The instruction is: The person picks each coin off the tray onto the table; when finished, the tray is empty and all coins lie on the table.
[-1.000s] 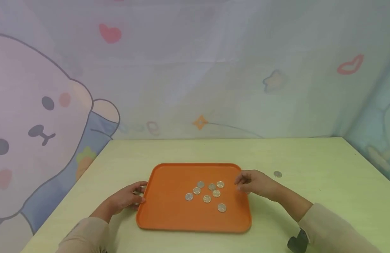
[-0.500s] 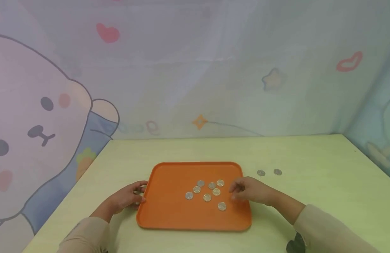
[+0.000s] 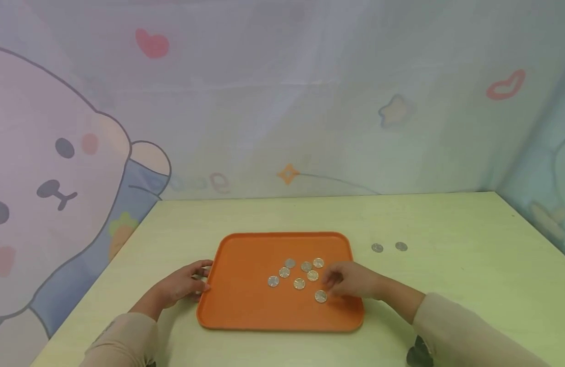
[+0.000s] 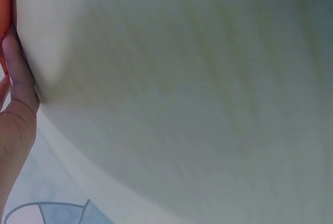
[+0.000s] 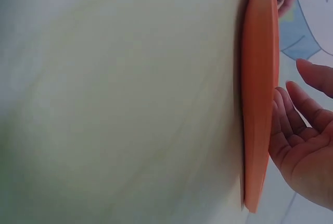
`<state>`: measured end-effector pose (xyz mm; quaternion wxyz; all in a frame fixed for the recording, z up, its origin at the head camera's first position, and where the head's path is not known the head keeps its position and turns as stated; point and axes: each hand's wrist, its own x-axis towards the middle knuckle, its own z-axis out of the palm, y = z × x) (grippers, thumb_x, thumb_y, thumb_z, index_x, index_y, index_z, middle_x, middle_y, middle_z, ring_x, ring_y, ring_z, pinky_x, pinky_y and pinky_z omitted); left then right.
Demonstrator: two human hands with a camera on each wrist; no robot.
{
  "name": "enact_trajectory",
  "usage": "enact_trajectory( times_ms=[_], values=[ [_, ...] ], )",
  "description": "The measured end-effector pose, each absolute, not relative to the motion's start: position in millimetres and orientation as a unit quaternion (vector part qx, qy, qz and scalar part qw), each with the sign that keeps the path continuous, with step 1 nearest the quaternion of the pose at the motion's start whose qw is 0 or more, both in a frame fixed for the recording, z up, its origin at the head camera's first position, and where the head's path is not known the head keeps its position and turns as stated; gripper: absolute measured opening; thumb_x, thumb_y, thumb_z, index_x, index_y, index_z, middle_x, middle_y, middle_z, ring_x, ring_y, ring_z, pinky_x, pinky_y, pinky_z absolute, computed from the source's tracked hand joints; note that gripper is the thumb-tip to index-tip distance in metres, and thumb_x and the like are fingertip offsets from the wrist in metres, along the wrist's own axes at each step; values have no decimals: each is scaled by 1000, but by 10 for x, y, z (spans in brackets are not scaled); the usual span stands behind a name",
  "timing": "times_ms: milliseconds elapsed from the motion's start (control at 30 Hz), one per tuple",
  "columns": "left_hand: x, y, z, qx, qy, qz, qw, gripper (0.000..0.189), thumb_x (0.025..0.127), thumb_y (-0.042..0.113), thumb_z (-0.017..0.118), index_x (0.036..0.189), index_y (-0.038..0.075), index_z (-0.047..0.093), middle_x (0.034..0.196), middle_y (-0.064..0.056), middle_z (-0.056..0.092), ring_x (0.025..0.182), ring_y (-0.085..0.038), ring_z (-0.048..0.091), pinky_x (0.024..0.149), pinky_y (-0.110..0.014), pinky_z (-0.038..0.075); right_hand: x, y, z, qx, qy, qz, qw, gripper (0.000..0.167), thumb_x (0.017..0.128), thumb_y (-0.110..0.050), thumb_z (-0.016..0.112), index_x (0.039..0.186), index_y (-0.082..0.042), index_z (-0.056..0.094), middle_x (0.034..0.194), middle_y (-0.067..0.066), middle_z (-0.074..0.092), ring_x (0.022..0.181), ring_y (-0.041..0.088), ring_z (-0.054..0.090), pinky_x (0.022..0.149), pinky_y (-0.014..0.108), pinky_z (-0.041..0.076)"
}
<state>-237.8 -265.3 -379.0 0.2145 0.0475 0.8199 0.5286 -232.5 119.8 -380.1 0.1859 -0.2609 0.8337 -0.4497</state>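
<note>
An orange tray (image 3: 245, 311) lies on the table with several silvery coins (image 3: 299, 284) spread over its middle and right part. At its left rim rests my left hand (image 3: 183, 283), thumb and fingertips touching the edge; in the left wrist view a finger (image 4: 21, 67) lies along the tray's side. My right hand (image 3: 353, 280) hovers over the right part of the tray. Its fingertips are right by the coin (image 3: 321, 296) nearest the front. In the right wrist view the thumb (image 5: 316, 75) and forefinger stand apart, the other fingers loosely bent, with nothing between them.
Two more coins, a nearer one (image 3: 377, 247) and a farther one (image 3: 401, 246), lie on the pale table (image 3: 470, 285) right of the tray. Behind the table hangs a printed cloth (image 3: 273, 102). A dark object (image 3: 420, 352) shows under the right sleeve.
My right hand has moved left and toward the front over the tray, uncovering a coin on the table that it hid before. The left hand and the tray's coins stay put.
</note>
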Motion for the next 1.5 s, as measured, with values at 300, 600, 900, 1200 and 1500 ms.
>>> enact_trajectory(
  times_ms=[300, 600, 900, 1200, 1500],
  values=[
    [-2383, -2652, -3787, 48, 819, 528, 218, 62, 79, 0, 55, 131, -5, 22, 116, -20, 33, 84, -19, 51, 70, -35, 47, -2339, 1103, -3852, -291, 853, -398, 171, 12, 72, -5, 64, 82, -5, 57, 74, -1, 53, 67, 13, 48, 58, 25, 42],
    [-2390, -2660, -3796, 48, 820, 528, 217, 62, 79, 0, 55, 131, -5, 22, 117, -20, 32, 85, -19, 51, 71, -36, 46, -2339, 1011, -3843, -299, 886, -325, 145, 13, 71, -5, 65, 78, -10, 55, 71, -3, 49, 68, 14, 44, 60, 27, 38],
    [-2377, -2649, -3781, 42, 820, 528, 218, 61, 80, 0, 55, 131, -5, 22, 117, -20, 32, 84, -19, 51, 71, -36, 47, -2303, 950, -3809, -290, 895, -307, 142, 15, 69, -3, 66, 74, -9, 53, 69, -1, 47, 67, 15, 43, 59, 29, 37],
    [-2376, -2641, -3765, 43, 820, 527, 218, 62, 79, -1, 55, 131, -5, 22, 116, -20, 32, 83, -19, 51, 69, -35, 47, -2293, 952, -3776, -293, 894, -307, 145, 18, 70, -2, 66, 73, -11, 51, 67, -1, 47, 65, 15, 43, 57, 28, 36],
    [-2378, -2643, -3771, 47, 821, 524, 219, 62, 79, -1, 55, 131, -5, 22, 116, -20, 33, 82, -19, 51, 68, -34, 47, -2306, 1063, -3798, -307, 852, -386, 175, 12, 75, 1, 60, 74, -9, 52, 71, -3, 56, 66, 13, 48, 60, 27, 39]
  ],
)
